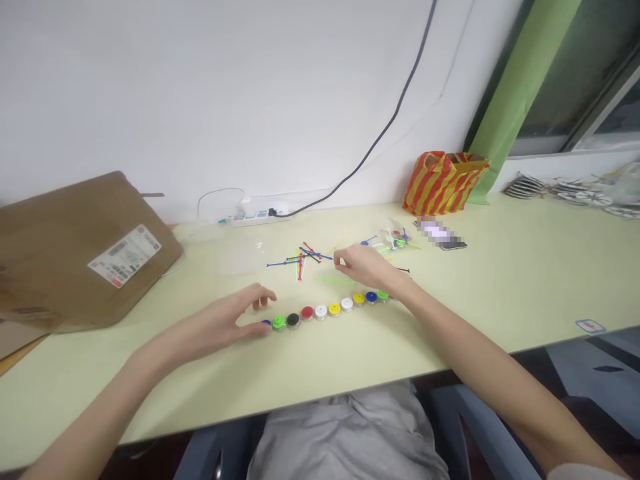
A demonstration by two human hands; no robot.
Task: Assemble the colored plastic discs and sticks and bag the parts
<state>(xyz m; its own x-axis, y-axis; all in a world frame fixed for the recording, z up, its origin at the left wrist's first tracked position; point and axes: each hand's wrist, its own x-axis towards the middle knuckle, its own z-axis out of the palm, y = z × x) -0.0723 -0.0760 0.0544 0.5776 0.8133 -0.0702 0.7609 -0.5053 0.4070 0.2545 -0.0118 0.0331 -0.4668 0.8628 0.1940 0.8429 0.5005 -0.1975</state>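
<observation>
A row of small round pieces with coloured tops crosses the table, among them a red one, a black one and a dark blue one. My left hand is at the row's left end, fingers apart, its thumb beside a blue piece that it partly covers. Behind the row lies a pile of thin coloured sticks. My right hand hovers at the pile's right side, fingertips pinched near the tip of a blue stick; whether they grip it is unclear.
On the left stands a large brown package. A power strip with a black cable lies by the wall. A striped bag, a phone and more coloured parts are at the back right.
</observation>
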